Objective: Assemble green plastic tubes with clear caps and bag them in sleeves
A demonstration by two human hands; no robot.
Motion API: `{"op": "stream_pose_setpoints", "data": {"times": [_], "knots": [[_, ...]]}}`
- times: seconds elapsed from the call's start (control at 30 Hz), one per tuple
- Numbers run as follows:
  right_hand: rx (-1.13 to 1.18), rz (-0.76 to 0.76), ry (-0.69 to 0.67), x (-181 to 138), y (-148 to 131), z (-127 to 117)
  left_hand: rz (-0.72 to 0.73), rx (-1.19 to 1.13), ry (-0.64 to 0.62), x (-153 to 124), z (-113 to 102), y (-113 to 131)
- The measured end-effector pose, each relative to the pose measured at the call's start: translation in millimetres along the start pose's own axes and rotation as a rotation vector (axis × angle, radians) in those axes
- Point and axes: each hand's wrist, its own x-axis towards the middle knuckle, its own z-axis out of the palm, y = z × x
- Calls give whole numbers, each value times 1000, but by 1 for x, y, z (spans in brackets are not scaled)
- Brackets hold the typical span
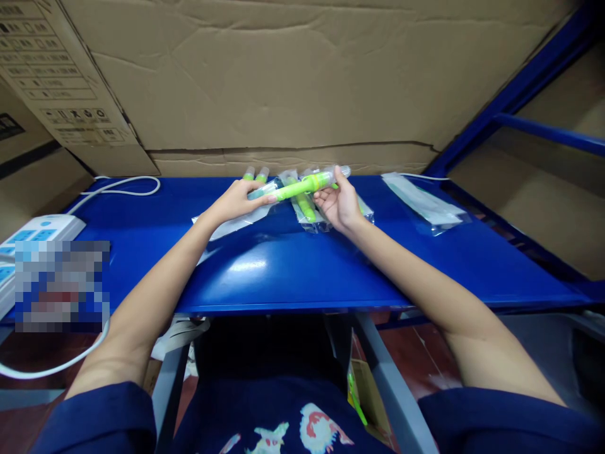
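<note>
A bright green stick (297,188) with a yellow band and a clear cap is held slantwise between my two hands above the blue table. The fingers of my left hand (240,200) close on its lower left end. At the upper right, my right hand (341,203) pinches the clear end, thumb on top. Behind my left hand, two more green sticks (256,174) show their clear tips. Below the held stick lies a green piece in clear plastic wrap (306,208). A clear bag (241,222) is partly hidden under my left hand.
Flat clear packets (423,200) lie on the blue table (293,271) at the right. On the left are a white power strip (45,233) and its cable. Cardboard (283,75) stands along the back, with a blue metal frame (505,94) on the right.
</note>
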Motion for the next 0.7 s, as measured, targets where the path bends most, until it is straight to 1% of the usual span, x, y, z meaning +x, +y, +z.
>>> {"op": "stream_pose_setpoints", "data": {"times": [0.2, 0.27, 0.47, 0.7], "knots": [[30, 37, 72, 1, 2, 2, 21, 9, -19, 0, 2, -4], [19, 23, 68, 0, 4, 3, 9, 19, -29, 0, 3, -3], [-52, -97, -28, -5, 4, 7, 12, -10, -45, 0, 4, 4], [-147, -81, -182, -18, 8, 14, 20, -61, -43, -2, 10, 9]]}}
